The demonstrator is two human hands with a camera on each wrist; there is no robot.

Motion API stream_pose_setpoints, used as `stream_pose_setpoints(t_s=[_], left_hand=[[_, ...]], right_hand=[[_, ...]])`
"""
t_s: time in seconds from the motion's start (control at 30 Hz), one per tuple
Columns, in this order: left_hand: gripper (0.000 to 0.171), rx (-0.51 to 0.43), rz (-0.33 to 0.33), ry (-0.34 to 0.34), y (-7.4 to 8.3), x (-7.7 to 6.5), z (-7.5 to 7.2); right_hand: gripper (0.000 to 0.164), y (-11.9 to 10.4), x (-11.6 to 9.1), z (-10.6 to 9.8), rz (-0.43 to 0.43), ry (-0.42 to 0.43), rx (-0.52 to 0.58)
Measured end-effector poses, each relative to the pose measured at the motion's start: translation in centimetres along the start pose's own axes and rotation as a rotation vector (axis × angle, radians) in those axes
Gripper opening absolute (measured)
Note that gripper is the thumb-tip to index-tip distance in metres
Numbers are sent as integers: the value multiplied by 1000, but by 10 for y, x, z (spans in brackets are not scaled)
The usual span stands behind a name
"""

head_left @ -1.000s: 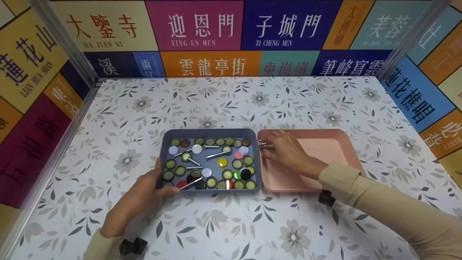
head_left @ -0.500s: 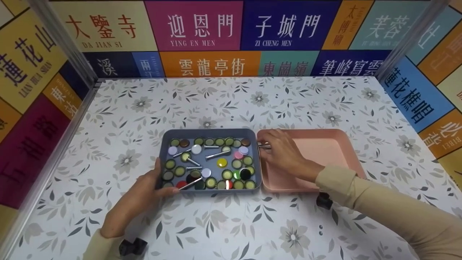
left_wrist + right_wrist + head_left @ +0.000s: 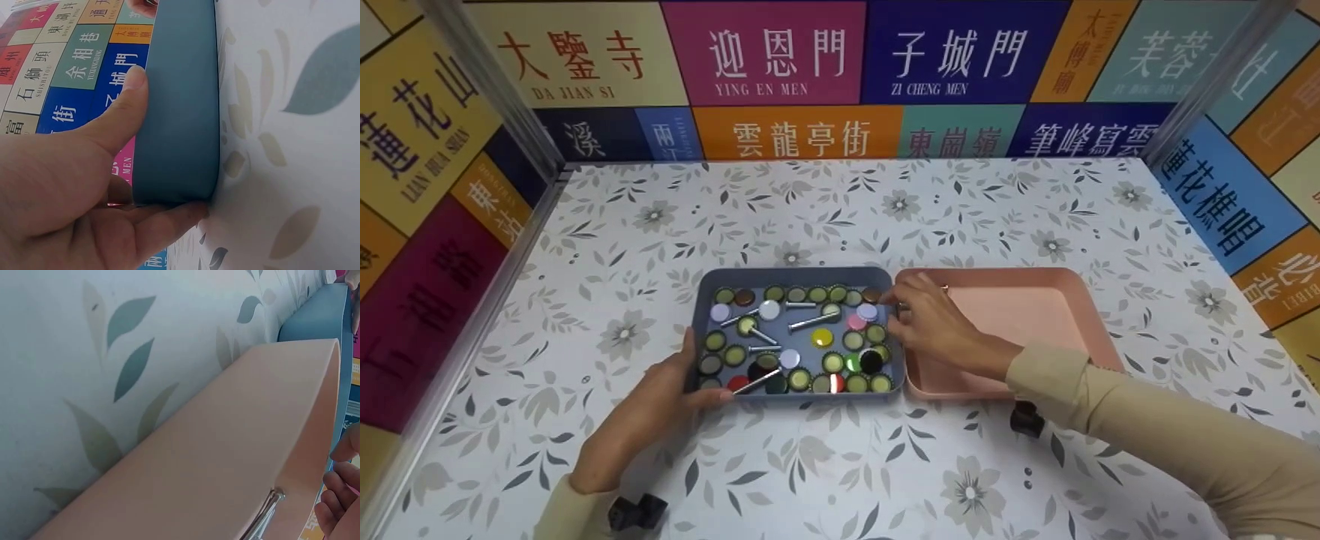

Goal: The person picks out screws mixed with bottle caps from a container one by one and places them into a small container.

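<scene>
A blue-grey tray holds several bottle caps and silver bolts. My left hand grips its left side, thumb at the front rim; the left wrist view shows the thumb and fingers around the tray's corner. Against its right side stands a pink tray. My right hand is over the pink tray's left side, its fingertips at the rim between both trays. In the right wrist view its fingers are loosely bent with nothing visible in them. Silver bolts lie inside the pink tray, mostly hidden by the hand in the head view.
Both trays stand on a table covered with a white leaf-and-flower print. Colourful panels with large characters rise at the back and on both sides. A black wrist device sits at each cuff.
My right hand has let go of the silver bolts, which now lie in the pink tray. It has moved slightly left towards the blue-grey tray. My left hand has stayed still.
</scene>
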State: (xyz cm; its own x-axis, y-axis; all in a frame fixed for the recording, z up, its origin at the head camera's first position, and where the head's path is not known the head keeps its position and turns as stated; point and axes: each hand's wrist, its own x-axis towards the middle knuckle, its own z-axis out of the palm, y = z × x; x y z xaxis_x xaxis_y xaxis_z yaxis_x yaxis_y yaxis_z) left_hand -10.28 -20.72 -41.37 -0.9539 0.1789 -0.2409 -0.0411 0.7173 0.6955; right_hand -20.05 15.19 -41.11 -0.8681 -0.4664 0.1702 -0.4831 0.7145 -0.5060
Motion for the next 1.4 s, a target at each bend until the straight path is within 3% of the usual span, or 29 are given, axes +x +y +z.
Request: stream_pose_setpoints(t_s=[0.8,1.07,1.4], left_hand=[[114,-27,5,-23,-2,3,-1],[115,9,19,-7,0,2,-1],[115,-13,17,-5,-1,1,-1]], right_hand=[[28,-22,16,9,15,-105,27],[25,-27,20,14,-45,-91,8],[27,-30,27,16,-51,-122,-18]])
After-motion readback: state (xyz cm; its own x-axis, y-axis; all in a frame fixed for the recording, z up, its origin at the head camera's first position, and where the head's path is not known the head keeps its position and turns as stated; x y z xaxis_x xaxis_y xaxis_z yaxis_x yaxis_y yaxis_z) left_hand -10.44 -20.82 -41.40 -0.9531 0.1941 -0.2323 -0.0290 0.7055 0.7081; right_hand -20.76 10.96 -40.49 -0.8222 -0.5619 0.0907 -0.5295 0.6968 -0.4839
